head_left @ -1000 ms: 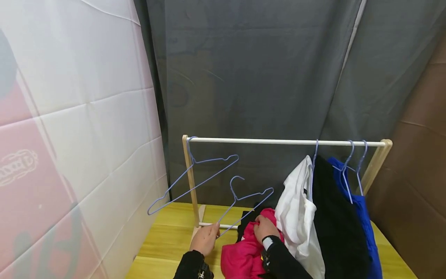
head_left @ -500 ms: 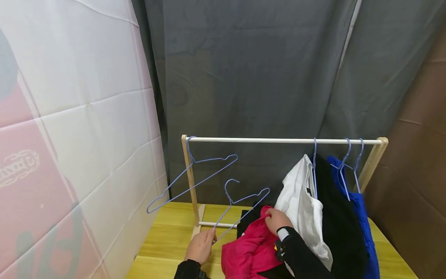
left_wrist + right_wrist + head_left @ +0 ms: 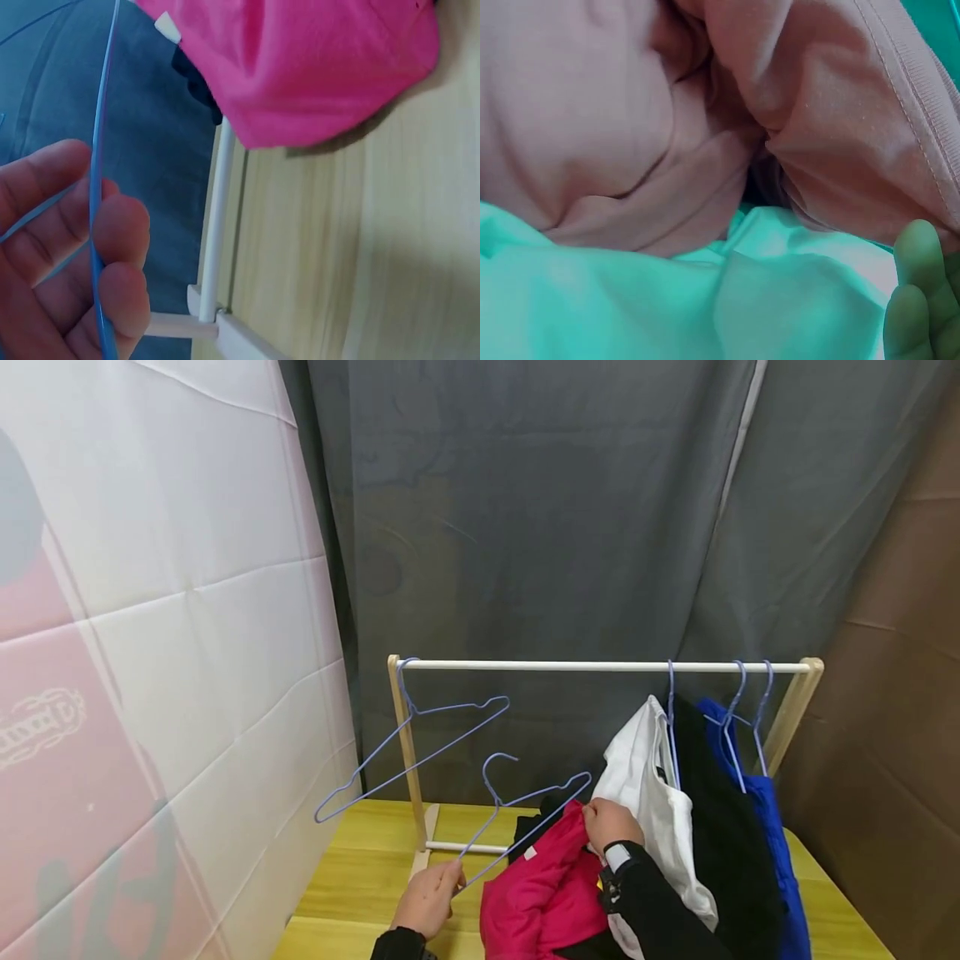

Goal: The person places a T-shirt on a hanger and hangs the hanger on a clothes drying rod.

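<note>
The left hand (image 3: 429,897) grips a blue hanger (image 3: 498,800) by one end, apparently to leave the other free; apart from it, the right hand (image 3: 613,825) pinches a pink garment (image 3: 536,897) heaped on the counter (image 3: 341,877), seemingly to raise its edge.

Pink cloth (image 3: 315,67), left hand (image 3: 67,240) gripping hanger (image 3: 100,97)

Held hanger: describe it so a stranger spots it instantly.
Start at the rack. Below the left half of its rail, the left grip holds the blue hanger by its lower corner. It is the only hanger in sight that is off the rail.
</note>
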The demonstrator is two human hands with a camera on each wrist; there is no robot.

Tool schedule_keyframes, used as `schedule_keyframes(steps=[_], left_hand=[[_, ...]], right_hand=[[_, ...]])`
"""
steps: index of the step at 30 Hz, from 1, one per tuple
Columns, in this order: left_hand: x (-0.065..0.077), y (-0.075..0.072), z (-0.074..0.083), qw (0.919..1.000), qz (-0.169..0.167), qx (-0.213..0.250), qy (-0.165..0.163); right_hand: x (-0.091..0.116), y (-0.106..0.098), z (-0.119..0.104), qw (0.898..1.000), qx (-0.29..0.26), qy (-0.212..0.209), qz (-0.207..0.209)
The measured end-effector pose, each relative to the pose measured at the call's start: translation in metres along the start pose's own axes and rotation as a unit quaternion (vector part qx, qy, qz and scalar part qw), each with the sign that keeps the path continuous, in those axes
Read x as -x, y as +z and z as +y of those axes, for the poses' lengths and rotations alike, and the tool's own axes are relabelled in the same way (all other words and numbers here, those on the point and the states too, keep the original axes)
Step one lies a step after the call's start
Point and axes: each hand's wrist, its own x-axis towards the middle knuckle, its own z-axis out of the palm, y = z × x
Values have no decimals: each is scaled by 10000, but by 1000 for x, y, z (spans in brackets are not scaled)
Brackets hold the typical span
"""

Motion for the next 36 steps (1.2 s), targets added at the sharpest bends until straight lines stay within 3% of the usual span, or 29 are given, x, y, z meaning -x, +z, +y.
schedule_keyframes(steps=[6, 16, 21, 26, 36], left_hand=[[-1, -8, -3, 9997, -169, 155, -56], [7, -11, -8, 9997, -22, 192, -151], [10, -9, -10, 9997, -19, 120, -191], [13, -10, -11, 9993, -136, 197, -297], [21, -18, -15, 9989, -319, 280, -205]], right_hand=[[-6, -5, 4, 9998, 13, -18, 191], [1, 19, -8, 9959, 115, -634, -638], [10, 30, -12, 9923, 723, -401, -921], [11, 18, -9, 9896, 810, 70, -1190], [1, -6, -9, 9991, 68, -86, -409]])
